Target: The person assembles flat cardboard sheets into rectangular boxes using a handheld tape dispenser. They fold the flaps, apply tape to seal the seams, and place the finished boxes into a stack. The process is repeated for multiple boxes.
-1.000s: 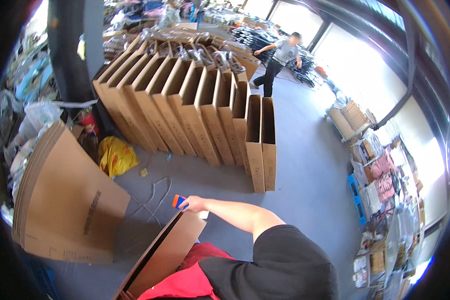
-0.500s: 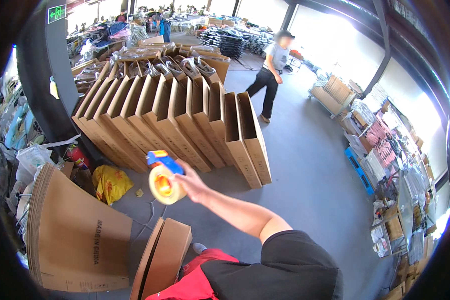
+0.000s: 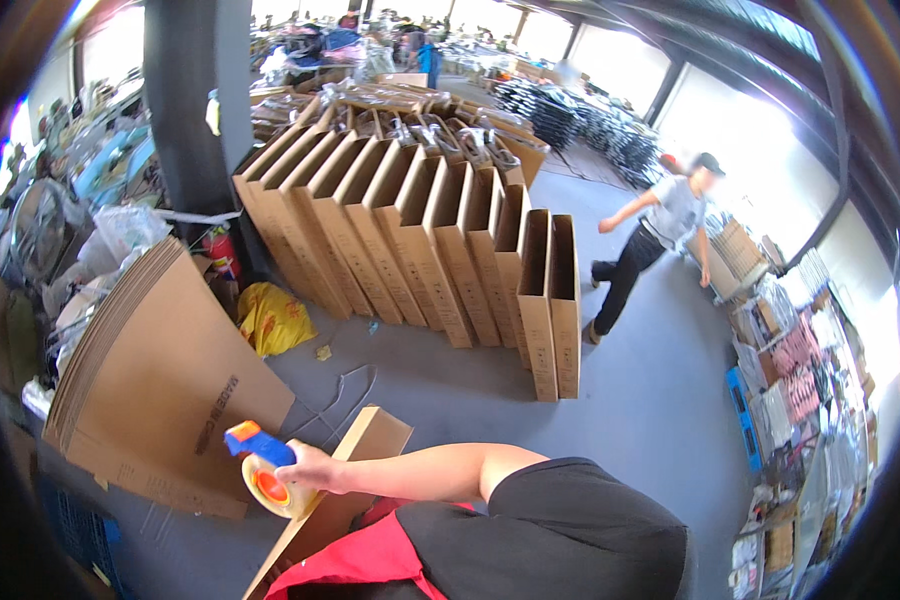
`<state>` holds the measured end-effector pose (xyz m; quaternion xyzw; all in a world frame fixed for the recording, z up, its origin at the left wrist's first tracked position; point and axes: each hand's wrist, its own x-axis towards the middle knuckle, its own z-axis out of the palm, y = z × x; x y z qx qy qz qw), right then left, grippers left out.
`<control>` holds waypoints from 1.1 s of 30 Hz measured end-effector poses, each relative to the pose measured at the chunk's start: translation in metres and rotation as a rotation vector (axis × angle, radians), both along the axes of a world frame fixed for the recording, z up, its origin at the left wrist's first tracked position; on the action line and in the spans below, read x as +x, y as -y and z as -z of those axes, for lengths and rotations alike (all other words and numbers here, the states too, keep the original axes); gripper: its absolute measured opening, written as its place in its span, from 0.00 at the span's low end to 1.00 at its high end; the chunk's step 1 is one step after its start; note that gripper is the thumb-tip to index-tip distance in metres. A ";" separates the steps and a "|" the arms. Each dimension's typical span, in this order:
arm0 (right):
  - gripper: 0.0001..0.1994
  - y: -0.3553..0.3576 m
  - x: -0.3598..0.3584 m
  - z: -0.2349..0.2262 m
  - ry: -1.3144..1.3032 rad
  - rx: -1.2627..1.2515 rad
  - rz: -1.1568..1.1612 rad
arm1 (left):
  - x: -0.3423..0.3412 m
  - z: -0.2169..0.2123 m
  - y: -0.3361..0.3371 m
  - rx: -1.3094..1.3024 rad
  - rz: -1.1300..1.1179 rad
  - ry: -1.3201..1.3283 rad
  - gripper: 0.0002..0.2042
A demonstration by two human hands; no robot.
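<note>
Tape dispenser (image 3: pixel 260 444) in right hand (image 3: pixel 315 468), grip wrapped round blue body, near brown carton (image 3: pixel 378 434).

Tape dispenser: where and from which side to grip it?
Grip the tape dispenser, probably by the right end of its blue body, from the right, where the right hand holds it: the orange head points left and the tape roll sits below.

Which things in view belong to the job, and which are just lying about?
Probably the job's:
tape dispenser, in the right hand
carton by that hand
standing cartons
cardboard stack

Apparently just lying about:
yellow bag
blue pallet
</note>
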<state>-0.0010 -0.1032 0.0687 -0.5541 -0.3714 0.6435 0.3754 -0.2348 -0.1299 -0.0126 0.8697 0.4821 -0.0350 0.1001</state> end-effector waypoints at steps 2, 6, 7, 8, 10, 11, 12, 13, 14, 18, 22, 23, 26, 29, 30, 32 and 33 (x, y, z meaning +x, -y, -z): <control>0.30 0.011 0.000 0.028 -0.055 0.009 0.112 | -0.015 0.003 0.008 -0.010 -0.005 0.003 0.24; 0.17 0.045 0.043 0.112 -0.362 -0.107 0.147 | -0.055 0.012 0.029 0.003 0.004 0.023 0.25; 0.19 0.040 0.054 0.130 -0.243 0.001 0.151 | -0.072 0.017 0.038 0.021 -0.001 0.024 0.25; 0.22 0.040 0.060 0.141 -0.125 0.106 0.159 | -0.090 0.025 0.049 0.043 -0.007 0.026 0.25; 0.20 0.028 0.068 0.089 -0.535 -0.238 0.232 | -0.135 0.043 0.075 0.108 -0.028 0.028 0.25; 0.18 0.024 0.073 0.087 -0.488 -0.269 0.181 | -0.152 0.053 0.084 0.150 -0.019 0.049 0.25; 0.18 0.023 0.074 0.085 -0.449 -0.258 0.180 | -0.169 0.062 0.093 0.198 -0.020 0.071 0.26; 0.17 0.024 0.071 0.081 -0.410 -0.253 0.170 | -0.184 0.070 0.102 0.246 -0.017 0.100 0.26; 0.17 0.025 0.069 0.079 -0.366 -0.250 0.155 | -0.197 0.077 0.107 0.293 -0.010 0.133 0.26; 0.17 0.027 0.068 0.101 -0.428 -0.260 0.062 | -0.188 0.089 0.086 0.385 -0.014 -0.067 0.29; 0.18 0.033 0.079 0.081 -0.367 -0.268 0.061 | -0.112 -0.009 0.057 0.021 -0.133 -0.084 0.31; 0.20 0.032 0.077 0.073 -0.253 -0.207 0.005 | -0.123 0.012 0.065 0.243 -0.087 -0.152 0.30; 0.29 0.025 0.090 0.056 0.236 0.167 -0.184 | -0.157 0.092 0.093 0.682 -0.043 -0.253 0.29; 0.33 0.021 0.118 0.062 0.649 0.607 -0.262 | -0.115 0.034 0.100 0.083 -0.432 -0.072 0.27; 0.34 0.011 0.118 0.066 0.737 0.709 -0.194 | -0.094 -0.003 0.103 -0.139 -0.645 -0.058 0.26; 0.31 -0.015 0.121 0.078 0.642 0.523 -0.123 | -0.105 0.054 0.112 0.204 -0.537 -0.033 0.30; 0.28 -0.022 0.116 0.090 0.190 0.281 0.080 | -0.112 0.080 0.111 0.457 -0.393 -0.124 0.34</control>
